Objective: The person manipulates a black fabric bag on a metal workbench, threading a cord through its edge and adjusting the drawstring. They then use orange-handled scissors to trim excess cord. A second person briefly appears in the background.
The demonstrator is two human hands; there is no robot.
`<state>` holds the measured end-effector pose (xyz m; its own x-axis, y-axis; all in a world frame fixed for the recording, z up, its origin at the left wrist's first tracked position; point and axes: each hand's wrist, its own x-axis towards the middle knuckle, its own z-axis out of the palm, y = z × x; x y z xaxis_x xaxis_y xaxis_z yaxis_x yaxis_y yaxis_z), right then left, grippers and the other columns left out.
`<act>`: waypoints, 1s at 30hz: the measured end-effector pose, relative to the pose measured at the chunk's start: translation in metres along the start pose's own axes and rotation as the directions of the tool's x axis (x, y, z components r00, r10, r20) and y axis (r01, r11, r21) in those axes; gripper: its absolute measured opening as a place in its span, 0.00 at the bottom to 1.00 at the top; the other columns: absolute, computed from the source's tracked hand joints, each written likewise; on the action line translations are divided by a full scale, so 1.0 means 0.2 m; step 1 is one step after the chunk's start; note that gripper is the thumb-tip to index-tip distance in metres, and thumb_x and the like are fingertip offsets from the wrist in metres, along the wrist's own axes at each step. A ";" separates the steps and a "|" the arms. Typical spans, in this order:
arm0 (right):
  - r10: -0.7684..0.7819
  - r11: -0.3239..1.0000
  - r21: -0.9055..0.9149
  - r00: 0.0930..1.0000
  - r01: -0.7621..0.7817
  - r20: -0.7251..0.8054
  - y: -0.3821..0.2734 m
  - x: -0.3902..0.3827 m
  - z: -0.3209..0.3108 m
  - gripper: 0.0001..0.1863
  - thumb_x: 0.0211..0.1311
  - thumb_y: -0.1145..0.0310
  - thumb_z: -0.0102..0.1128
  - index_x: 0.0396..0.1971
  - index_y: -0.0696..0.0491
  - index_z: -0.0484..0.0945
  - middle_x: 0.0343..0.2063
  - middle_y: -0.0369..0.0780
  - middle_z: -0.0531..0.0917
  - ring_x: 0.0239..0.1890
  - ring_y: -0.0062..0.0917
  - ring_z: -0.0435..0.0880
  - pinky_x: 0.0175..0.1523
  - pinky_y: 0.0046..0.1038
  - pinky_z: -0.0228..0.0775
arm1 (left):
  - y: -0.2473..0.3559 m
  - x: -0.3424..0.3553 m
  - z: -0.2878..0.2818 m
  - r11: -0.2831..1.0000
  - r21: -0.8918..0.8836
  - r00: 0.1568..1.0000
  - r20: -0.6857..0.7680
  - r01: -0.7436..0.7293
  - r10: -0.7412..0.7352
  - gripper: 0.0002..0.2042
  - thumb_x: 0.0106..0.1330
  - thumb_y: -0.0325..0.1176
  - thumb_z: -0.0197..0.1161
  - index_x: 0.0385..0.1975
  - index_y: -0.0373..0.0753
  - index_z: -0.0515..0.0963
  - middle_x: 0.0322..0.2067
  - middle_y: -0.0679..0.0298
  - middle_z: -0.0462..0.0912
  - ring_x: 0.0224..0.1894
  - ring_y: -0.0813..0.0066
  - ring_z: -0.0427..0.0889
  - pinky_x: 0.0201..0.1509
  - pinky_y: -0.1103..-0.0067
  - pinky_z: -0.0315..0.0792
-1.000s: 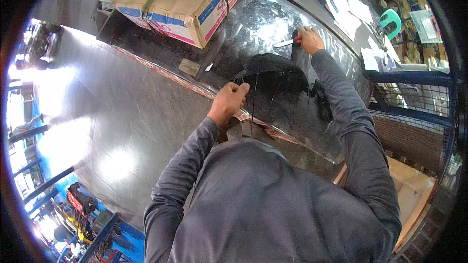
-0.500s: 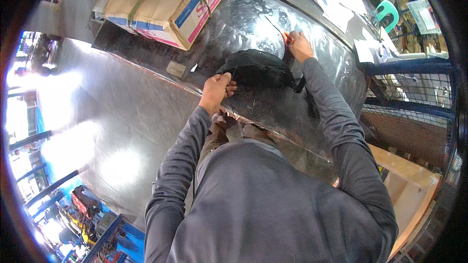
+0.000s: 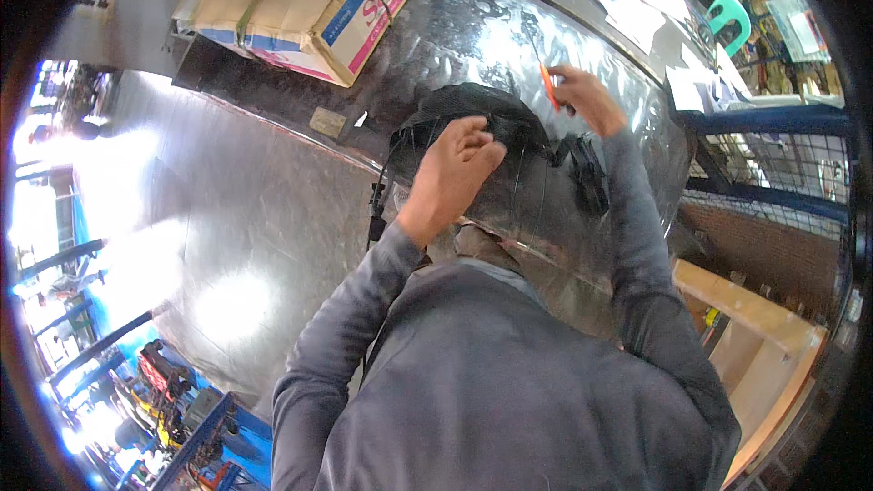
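A black fabric bag (image 3: pixel 436 107) with dark straps lies on the shiny dark tabletop (image 3: pixel 455 14). Over it is my left hand (image 3: pixel 455 175), its fingers curled together; whatever they may hold is too small and blurred to make out. A black strap with a buckle (image 3: pixel 376 209) hangs past the table edge at the bag's left. My right hand (image 3: pixel 589 98) is closed around a thin tool with an orange handle (image 3: pixel 548 86), its slender dark shaft pointing away from me above the table. Right of the bag lies another black strap piece (image 3: pixel 589 177).
A large strapped cardboard box (image 3: pixel 300 14) stands at the back left of the table. A small tan block (image 3: pixel 327 123) lies near the front edge. Papers (image 3: pixel 627 0) are spread at the far right, beside a blue-framed mesh (image 3: pixel 773 164). A wooden frame (image 3: pixel 773 323) stands at lower right.
My left hand has left the bag's left side and moved right, over its middle. My right hand has shifted slightly right and nearer with the orange-handled tool. The buckle strap now shows.
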<state>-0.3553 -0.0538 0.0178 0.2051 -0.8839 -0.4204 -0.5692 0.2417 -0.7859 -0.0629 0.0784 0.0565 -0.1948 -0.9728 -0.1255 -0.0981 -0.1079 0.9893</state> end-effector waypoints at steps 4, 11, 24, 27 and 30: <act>-0.111 0.978 0.186 0.990 0.094 0.082 -0.24 -0.54 0.17 0.27 0.62 0.71 0.64 0.62 0.61 0.76 0.34 0.34 0.83 0.33 0.16 0.79 0.40 0.21 0.75 | 0.08 0.17 0.15 0.951 -0.299 0.994 -0.053 0.076 -0.096 0.21 0.75 0.33 0.60 0.63 0.30 0.69 0.55 0.51 0.80 0.57 0.67 0.80 0.61 0.73 0.76; -0.060 0.889 0.450 0.996 0.083 -0.065 -0.14 -0.79 0.44 0.28 0.63 0.75 0.63 0.64 0.59 0.73 0.43 0.39 0.85 0.44 0.20 0.82 0.50 0.24 0.76 | 0.02 0.08 0.32 0.762 -0.639 0.995 0.067 0.100 -0.075 0.13 0.75 0.24 0.49 0.56 0.32 0.68 0.52 0.52 0.80 0.57 0.68 0.81 0.61 0.71 0.79; -0.059 0.753 0.645 0.963 -0.130 0.263 -0.02 -0.88 0.50 0.27 0.65 0.74 0.65 0.64 0.56 0.72 0.41 0.37 0.83 0.35 0.16 0.81 0.37 0.20 0.76 | 0.18 0.00 0.16 0.999 0.050 0.998 -0.062 0.012 -0.009 0.16 0.70 0.31 0.66 0.54 0.35 0.77 0.48 0.54 0.83 0.55 0.65 0.83 0.60 0.73 0.76; 0.036 0.747 0.644 0.977 -0.165 0.208 -0.10 -0.86 0.50 0.27 0.65 0.72 0.65 0.64 0.56 0.72 0.34 0.34 0.82 0.32 0.16 0.80 0.34 0.19 0.74 | -0.10 0.03 -0.09 0.824 0.566 0.879 -0.383 -0.019 0.283 0.24 0.66 0.39 0.70 0.56 0.30 0.74 0.47 0.50 0.84 0.49 0.52 0.85 0.57 0.63 0.77; 0.096 0.756 0.607 0.959 -0.246 0.268 -0.11 -0.81 0.47 0.26 0.66 0.69 0.65 0.63 0.56 0.73 0.31 0.31 0.80 0.28 0.16 0.79 0.30 0.20 0.71 | -0.21 0.00 -0.19 0.902 0.377 0.933 -0.353 0.210 -0.070 0.20 0.71 0.41 0.66 0.52 0.31 0.75 0.38 0.55 0.85 0.39 0.63 0.85 0.46 0.69 0.78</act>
<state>-0.3012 0.1210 0.0598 0.3552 -0.7165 -0.6004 0.0022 0.6430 -0.7659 -0.0211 0.0747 0.0180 0.1698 -0.9724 -0.1598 -0.4970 -0.2246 0.8382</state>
